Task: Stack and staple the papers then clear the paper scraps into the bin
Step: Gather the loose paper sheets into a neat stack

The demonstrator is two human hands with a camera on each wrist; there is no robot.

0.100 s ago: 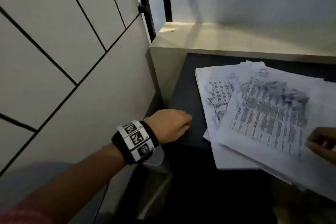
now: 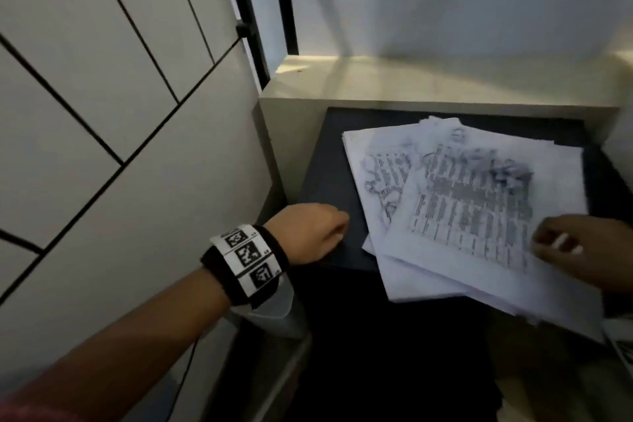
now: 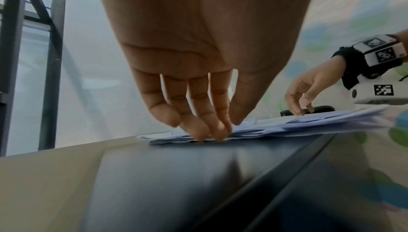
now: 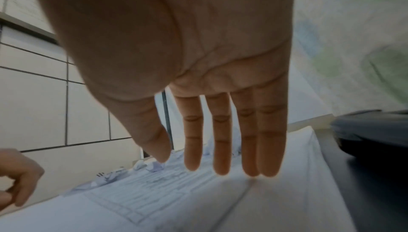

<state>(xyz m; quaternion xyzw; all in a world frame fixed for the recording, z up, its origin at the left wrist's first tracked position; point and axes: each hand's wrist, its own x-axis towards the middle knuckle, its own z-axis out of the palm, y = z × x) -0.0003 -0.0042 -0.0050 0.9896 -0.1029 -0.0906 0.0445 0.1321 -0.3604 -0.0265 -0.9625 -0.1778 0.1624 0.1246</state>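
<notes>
My left hand (image 2: pixel 310 233): on the dark tabletop (image 2: pixel 329 178), fingers (image 3: pixel 198 127) pressed together, tips touching the stack's left edge.
Papers (image 2: pixel 459 216): loose, fanned stack mid-table, crumpled scraps (image 2: pixel 510 171) on top.
My right hand (image 2: pixel 579 250): fingers (image 4: pixel 220 148) straight, slightly apart, tips on the top sheet.

Right hand (image 4: pixel 176 57) fingers (image 4: pixel 220 139) straight, tips over printed papers (image 4: pixel 167 201).

Surface: dark, smooth, flat tabletop (image 2: pixel 329 161)
On it: loose, fanned pile of white printed paper sheets (image 2: pixel 472 216), its edge at the left fingertips (image 3: pixel 202 135), under the right fingertips (image 4: pixel 270 171)
</notes>
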